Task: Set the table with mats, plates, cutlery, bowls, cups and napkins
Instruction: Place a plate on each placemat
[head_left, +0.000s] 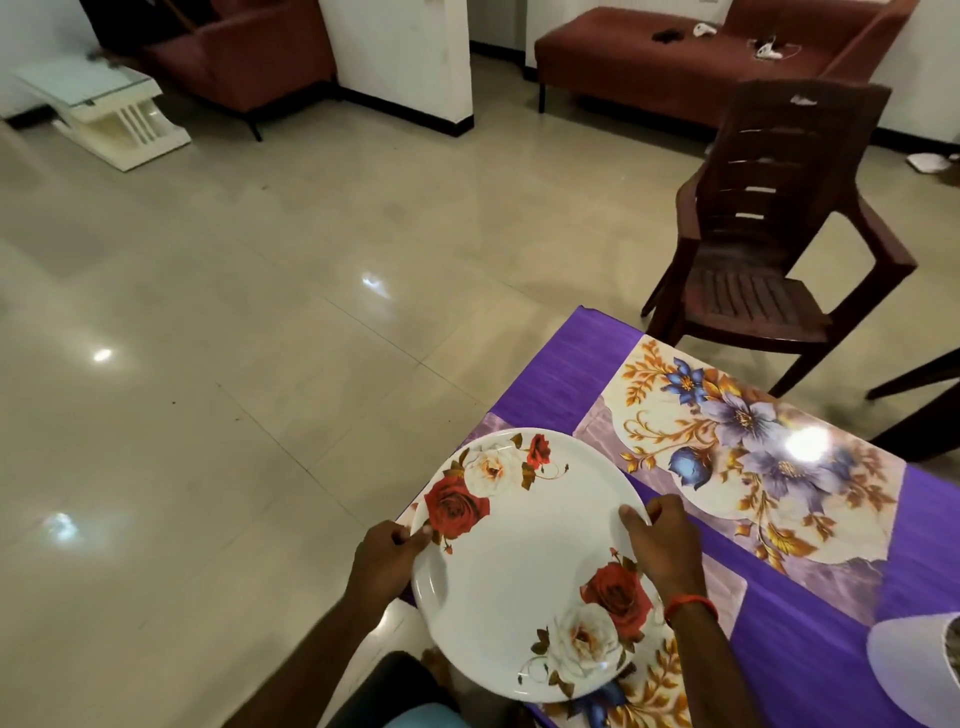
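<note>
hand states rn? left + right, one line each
Left hand: grips the near-left rim of the white rose plate, thumb on top.
Right hand: grips the plate's right rim, thumb on top.

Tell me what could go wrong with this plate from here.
1. The plate hangs partly past the table edge, over the tiled floor; released there, it might tip off.
2. The left hand and right hand hold only its glossy rim, so the grip could slip.
3. The plate hides most of the near mat, so it may land off-centre.
</note>
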